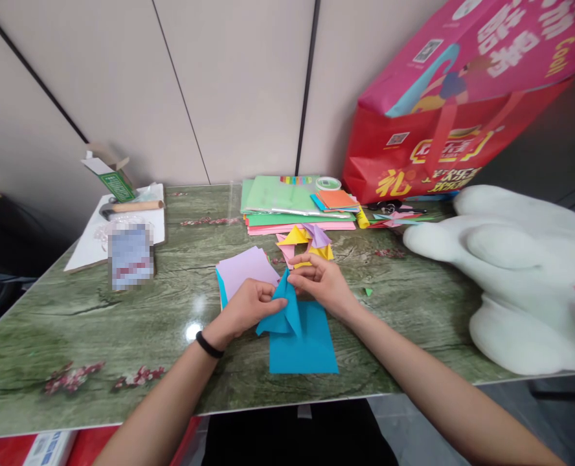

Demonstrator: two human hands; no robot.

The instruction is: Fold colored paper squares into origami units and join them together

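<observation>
Between my two hands is a folded piece of blue paper point(281, 312), its tip pointing up and away from me. My left hand point(248, 307) pinches its left side, thumb lying on top. At the upper tip, my right hand point(324, 281) grips the paper between thumb and fingers. Under it lies a flat blue square sheet point(311, 353) on the table. To the left, partly behind my left hand, rests a stack of paper squares with lilac on top point(248, 268). Just beyond my hands sit folded yellow, purple and pink paper pieces point(319, 236).
Stacked coloured sheets point(278, 197) lie at the back, with small orange squares point(336, 199) on them. A hammer point(132, 207) and an open green-and-white box point(115, 181) are on a white board at left. A red bag point(414, 155) and a white plush toy point(511, 272) occupy the right.
</observation>
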